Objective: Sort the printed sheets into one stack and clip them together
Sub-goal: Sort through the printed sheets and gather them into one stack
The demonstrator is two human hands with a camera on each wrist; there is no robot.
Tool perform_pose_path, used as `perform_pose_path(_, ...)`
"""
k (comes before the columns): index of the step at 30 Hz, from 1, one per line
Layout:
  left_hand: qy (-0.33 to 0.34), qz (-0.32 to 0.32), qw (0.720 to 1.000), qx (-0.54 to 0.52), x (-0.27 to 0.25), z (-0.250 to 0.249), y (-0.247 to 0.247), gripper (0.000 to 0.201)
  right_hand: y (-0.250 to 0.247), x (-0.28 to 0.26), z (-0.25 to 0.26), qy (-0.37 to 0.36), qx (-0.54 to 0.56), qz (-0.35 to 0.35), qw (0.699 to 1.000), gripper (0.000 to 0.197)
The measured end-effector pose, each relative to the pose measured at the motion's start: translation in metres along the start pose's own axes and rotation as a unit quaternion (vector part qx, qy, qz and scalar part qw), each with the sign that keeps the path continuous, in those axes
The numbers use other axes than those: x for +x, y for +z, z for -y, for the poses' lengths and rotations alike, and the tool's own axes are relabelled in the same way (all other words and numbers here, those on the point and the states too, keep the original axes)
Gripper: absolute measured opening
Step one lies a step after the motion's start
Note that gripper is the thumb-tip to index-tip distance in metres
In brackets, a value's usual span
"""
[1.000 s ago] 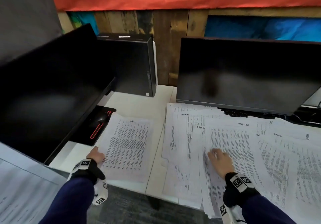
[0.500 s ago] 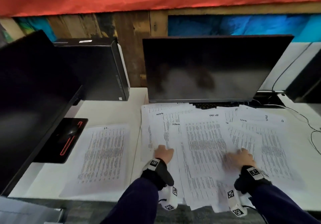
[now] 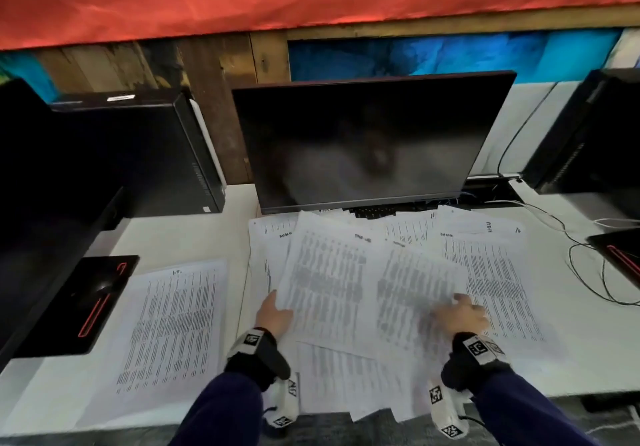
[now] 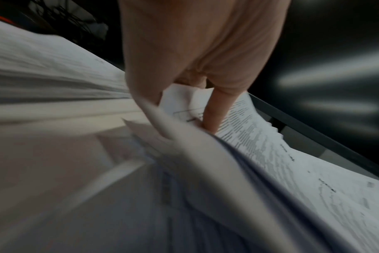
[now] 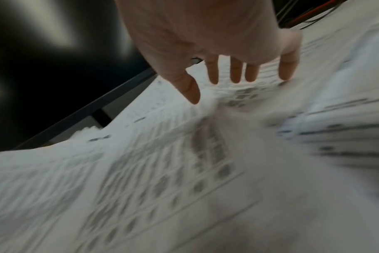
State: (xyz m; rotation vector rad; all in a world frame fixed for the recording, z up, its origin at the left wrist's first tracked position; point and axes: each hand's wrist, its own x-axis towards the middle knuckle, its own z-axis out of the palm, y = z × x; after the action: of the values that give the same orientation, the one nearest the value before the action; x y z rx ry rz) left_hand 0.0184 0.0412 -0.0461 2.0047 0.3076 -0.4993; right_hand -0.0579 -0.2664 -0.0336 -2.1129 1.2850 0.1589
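Observation:
Many printed sheets (image 3: pixel 485 272) lie fanned and overlapping on the white desk (image 3: pixel 187 234) in front of the middle monitor. A separate sheet or thin stack (image 3: pixel 169 328) lies flat to the left. My left hand (image 3: pixel 273 310) pinches the left edge of a top sheet (image 3: pixel 329 283), which is lifted and tilted. The left wrist view shows the left hand (image 4: pixel 184 126) with its thumb and a finger on either side of that paper edge. My right hand (image 3: pixel 460 314) rests on the spread sheets, and the right wrist view shows the hand (image 5: pixel 227 89) with fingers straight and apart. No clip is visible.
A dark monitor (image 3: pixel 363 141) stands right behind the papers, with a keyboard (image 3: pixel 381 211) partly covered by them. A computer tower (image 3: pixel 156 148) and a second monitor (image 3: pixel 41 203) stand left. A black mouse pad (image 3: pixel 93 293) lies beside the left sheet. Loose cables (image 3: pixel 588 272) trail at right.
My left hand left the left-hand stack, crossed to the spread pile and took hold of a sheet's left edge, lifting it. My right hand shifted right on the papers. My view turned right.

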Motion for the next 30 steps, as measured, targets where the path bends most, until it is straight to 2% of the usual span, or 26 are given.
perform_pose_path(1, 0.003, -0.009, 1.0, -0.017, 0.003, 0.004, -0.008, 0.039, -0.004, 0.001, -0.004, 0.039, -0.013, -0.034, 0.999, 0.051)
perform_pose_path(3, 0.001, -0.01, 0.999, -0.045, 0.009, 0.013, -0.022, 0.038, -0.012, 0.001, -0.01, 0.079, -0.022, -0.039, 0.996, 0.054)
perform_pose_path(7, -0.042, 0.049, 0.993, -0.097, 0.004, 0.016, -0.023, 0.043, -0.001, 0.012, -0.011, 0.076, 0.051, 0.053, 0.994, 0.068)
perform_pose_path(10, -0.047, 0.099, 0.993, -0.045, -0.002, 0.008, -0.005, 0.057, 0.012, 0.008, 0.002, 0.028, 0.152, 0.118, 0.981, 0.046)
perform_pose_path(13, -0.053, 0.102, 0.993, -0.026, -0.009, -0.004, 0.008, 0.062, 0.019, 0.003, 0.014, -0.049, 0.133, 0.147, 0.979, 0.039)
perform_pose_path(15, -0.054, 0.089, 0.994, -0.014, -0.007, -0.007, 0.013, 0.073, 0.022, -0.002, 0.019, -0.079, 0.124, 0.196, 0.969, 0.036)
perform_pose_path(18, -0.021, 0.083, 0.996, 0.01, -0.014, -0.014, 0.019, 0.066, 0.023, -0.01, 0.025, -0.046, 0.19, 0.262, 0.945, 0.027)
perform_pose_path(20, 0.0, 0.077, 0.997, 0.016, -0.017, -0.014, 0.02, 0.062, 0.023, -0.006, 0.023, -0.004, 0.24, 0.263, 0.934, 0.042)
perform_pose_path(24, 0.066, 0.064, 0.995, -0.034, -0.03, -0.028, 0.022, 0.054, 0.022, 0.002, 0.018, 0.031, 0.235, 0.286, 0.928, 0.064)
perform_pose_path(26, 0.08, 0.067, 0.993, -0.058, -0.033, -0.037, 0.026, 0.051, 0.019, 0.002, 0.018, 0.024, 0.223, 0.298, 0.928, 0.054)
perform_pose_path(30, 0.082, 0.099, 0.99, -0.06, -0.03, -0.047, 0.035, 0.056, 0.011, -0.001, 0.02, 0.014, 0.246, 0.295, 0.923, 0.01)
